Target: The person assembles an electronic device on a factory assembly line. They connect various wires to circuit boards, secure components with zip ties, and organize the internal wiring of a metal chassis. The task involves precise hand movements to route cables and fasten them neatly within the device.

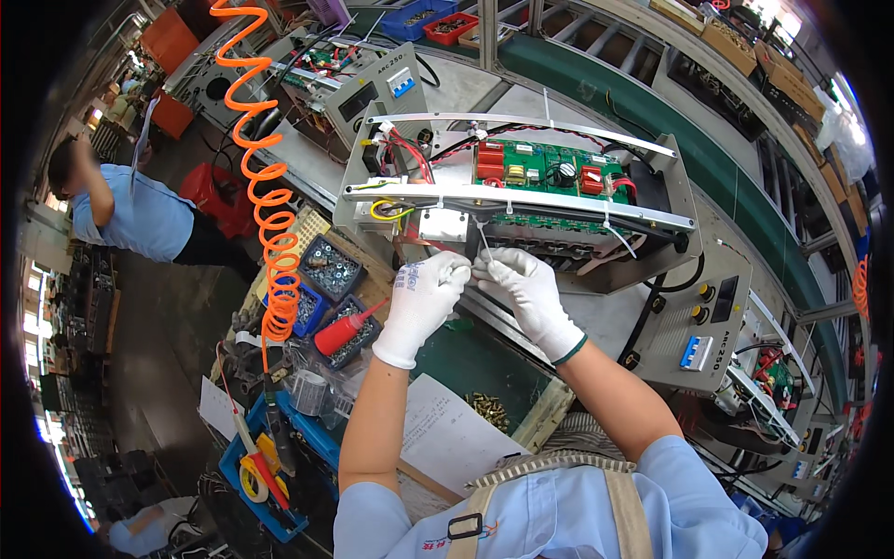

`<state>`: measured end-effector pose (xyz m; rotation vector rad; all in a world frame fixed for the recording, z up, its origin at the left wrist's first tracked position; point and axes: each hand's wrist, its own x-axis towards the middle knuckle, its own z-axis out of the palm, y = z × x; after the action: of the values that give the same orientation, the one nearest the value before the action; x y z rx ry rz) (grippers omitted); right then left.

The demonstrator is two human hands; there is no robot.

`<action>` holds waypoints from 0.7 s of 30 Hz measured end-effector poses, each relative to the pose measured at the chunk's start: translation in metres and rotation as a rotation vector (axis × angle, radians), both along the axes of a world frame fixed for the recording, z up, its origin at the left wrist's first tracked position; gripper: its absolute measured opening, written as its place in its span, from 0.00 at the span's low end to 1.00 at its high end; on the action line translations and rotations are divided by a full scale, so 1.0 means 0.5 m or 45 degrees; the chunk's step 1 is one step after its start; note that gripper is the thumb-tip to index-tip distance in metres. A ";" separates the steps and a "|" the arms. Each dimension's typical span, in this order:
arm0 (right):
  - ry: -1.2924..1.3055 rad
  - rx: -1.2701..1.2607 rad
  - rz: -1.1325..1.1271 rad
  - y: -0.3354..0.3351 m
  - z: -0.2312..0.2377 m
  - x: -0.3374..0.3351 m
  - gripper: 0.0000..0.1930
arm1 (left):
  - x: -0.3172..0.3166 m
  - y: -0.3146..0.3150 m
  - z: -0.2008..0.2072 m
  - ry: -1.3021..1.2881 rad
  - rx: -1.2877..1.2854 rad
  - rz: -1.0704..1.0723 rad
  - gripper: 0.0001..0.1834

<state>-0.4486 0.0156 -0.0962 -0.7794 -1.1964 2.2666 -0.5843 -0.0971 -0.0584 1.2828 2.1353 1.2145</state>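
- Our left hand [421, 300] and right hand [529, 291], both white-gloved, met below the open grey chassis [521, 200]; fingers of both pinched one white cable tie [482, 244] rising to its rail.
- One green circuit board [545, 170] sat inside.
- One white paper sheet [449, 433] lay on the counter [475, 359].

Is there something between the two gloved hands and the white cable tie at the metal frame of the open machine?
Nothing visible. Both the left hand and right hand already pinch the white cable tie below the metal frame, with no wire crossing in front.
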 end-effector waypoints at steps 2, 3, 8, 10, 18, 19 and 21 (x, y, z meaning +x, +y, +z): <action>-0.012 -0.007 -0.026 -0.004 0.008 -0.002 0.13 | -0.003 -0.002 0.007 -0.033 -0.043 -0.004 0.13; -0.018 -0.011 -0.040 -0.006 0.011 -0.002 0.13 | -0.004 -0.003 0.008 -0.049 -0.065 -0.005 0.13; 0.007 -0.002 -0.054 -0.010 0.007 -0.005 0.12 | -0.009 -0.006 -0.004 0.010 -0.005 -0.025 0.12; 0.007 -0.014 -0.064 -0.010 0.008 -0.006 0.12 | -0.011 -0.007 -0.002 0.021 -0.019 -0.031 0.11; -0.025 0.196 -0.033 -0.016 0.009 -0.010 0.10 | -0.007 -0.008 0.010 -0.109 -0.063 -0.031 0.11; -0.083 0.250 -0.025 -0.018 0.017 -0.011 0.10 | -0.006 -0.007 0.004 -0.114 -0.052 -0.035 0.11; -0.198 0.359 -0.008 -0.021 0.039 -0.014 0.10 | -0.007 -0.005 -0.009 -0.124 -0.031 -0.042 0.11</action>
<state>-0.4556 0.0049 -0.0765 -0.8576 -1.5416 2.0009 -0.5877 -0.0995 -0.0630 1.2184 2.0460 1.2082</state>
